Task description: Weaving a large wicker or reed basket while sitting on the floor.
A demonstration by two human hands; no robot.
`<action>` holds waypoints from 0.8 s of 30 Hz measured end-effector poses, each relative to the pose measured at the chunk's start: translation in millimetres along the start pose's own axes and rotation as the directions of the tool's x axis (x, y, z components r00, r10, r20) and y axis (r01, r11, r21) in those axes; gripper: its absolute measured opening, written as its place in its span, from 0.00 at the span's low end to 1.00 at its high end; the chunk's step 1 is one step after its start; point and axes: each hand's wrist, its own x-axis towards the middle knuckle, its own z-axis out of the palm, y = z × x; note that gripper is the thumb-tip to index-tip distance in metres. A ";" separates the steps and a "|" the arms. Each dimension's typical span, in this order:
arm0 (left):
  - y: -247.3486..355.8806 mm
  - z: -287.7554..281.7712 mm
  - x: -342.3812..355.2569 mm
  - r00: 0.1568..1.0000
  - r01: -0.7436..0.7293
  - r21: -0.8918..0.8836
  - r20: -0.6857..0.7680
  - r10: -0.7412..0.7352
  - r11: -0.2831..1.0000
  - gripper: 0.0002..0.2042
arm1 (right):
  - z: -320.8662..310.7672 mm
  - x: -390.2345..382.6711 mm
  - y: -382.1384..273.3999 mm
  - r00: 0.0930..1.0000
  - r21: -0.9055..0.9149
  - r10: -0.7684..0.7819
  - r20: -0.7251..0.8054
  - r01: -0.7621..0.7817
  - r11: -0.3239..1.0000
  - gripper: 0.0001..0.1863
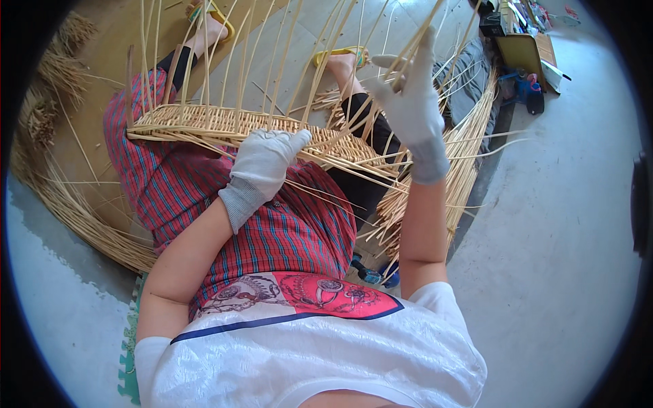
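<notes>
A partly woven wicker piece (204, 119) lies across my lap, with a tight woven band and long upright rods rising from it. My left hand (265, 160), in a white knitted glove, is closed on its near edge, with the thumb pointing right along the weave. Raised at the piece's right end is my right hand (415, 112), also gloved. Its index finger points up, and a pale willow rod (413, 46) passes between its fingers, which partly hide the grip.
Bundles of loose rods lie at the left (88, 221) and right (469, 160). My feet in yellow slippers (221, 20) are beyond the piece. A dark box (491, 25) and a blue object (520, 87) stand at the far right. A green foam mat (129, 353) edges in below left.
</notes>
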 end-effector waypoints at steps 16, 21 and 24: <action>-3.1 21.7 -11.9 0.970 -0.110 0.283 -0.180 0.166 0.953 0.17 | 110.5 43.1 -7.1 0.921 -0.086 -0.142 0.362 0.185 0.979 0.13; 33.4 6.2 -2.8 0.889 -0.099 0.455 -0.358 0.284 0.885 0.22 | 82.9 39.5 3.6 0.913 -0.034 -0.085 0.399 0.107 0.994 0.19; 39.2 32.6 13.3 0.981 -0.165 0.341 -0.038 0.189 0.926 0.24 | 61.7 8.9 85.8 0.722 0.232 -0.372 0.583 0.292 0.928 0.24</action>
